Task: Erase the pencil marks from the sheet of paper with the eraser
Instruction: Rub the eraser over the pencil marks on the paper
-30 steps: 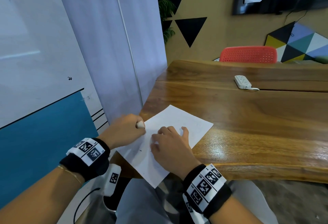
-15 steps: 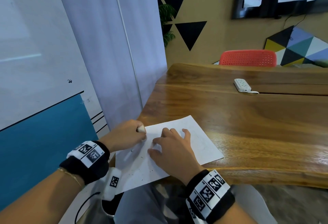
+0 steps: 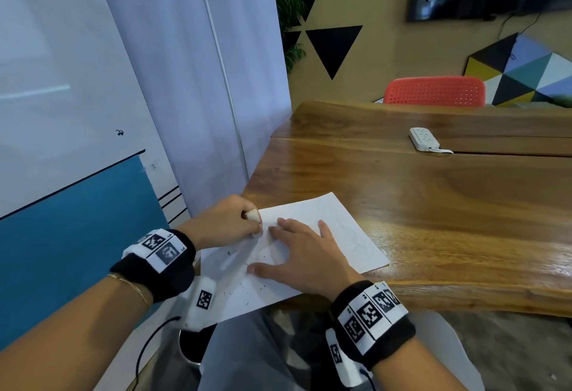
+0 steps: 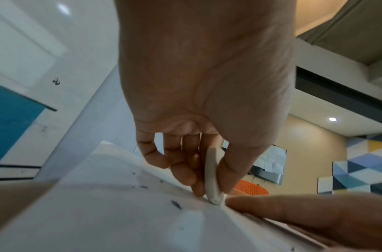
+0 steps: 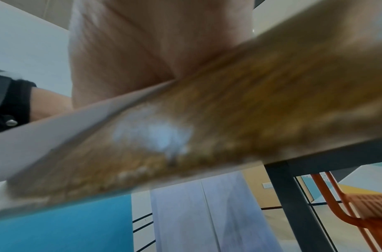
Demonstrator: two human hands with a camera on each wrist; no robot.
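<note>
The wooden worktop [image 3: 433,205] spreads ahead of you, and behind its far edge stands a red chair [image 3: 433,92]. Your sheet of paper [image 3: 356,236] lies at the near left corner of the worktop, with its near part hanging over the edge toward your lap. Your right hand [image 3: 306,251] lies flat on the middle of the sheet, fingers straight and spread, thumb out to the side, pressing the paper down. Your left hand [image 3: 223,223] sits just beside it at the sheet's left edge, fingers curled, pinching the eraser [image 4: 212,177] between thumb and fingers. From the left wrist view, the eraser stands on edge with its lower tip touching the paper, right next to one of your right-hand fingers [image 4: 293,211]. A white power strip [image 3: 424,139] rests well apart from the sheet, toward the far side of the worktop. Faint pencil marks [image 3: 353,237] show on the right part of the sheet, beyond your right hand. Small dark eraser crumbs [image 3: 247,294] are scattered over the near part of the paper.
</note>
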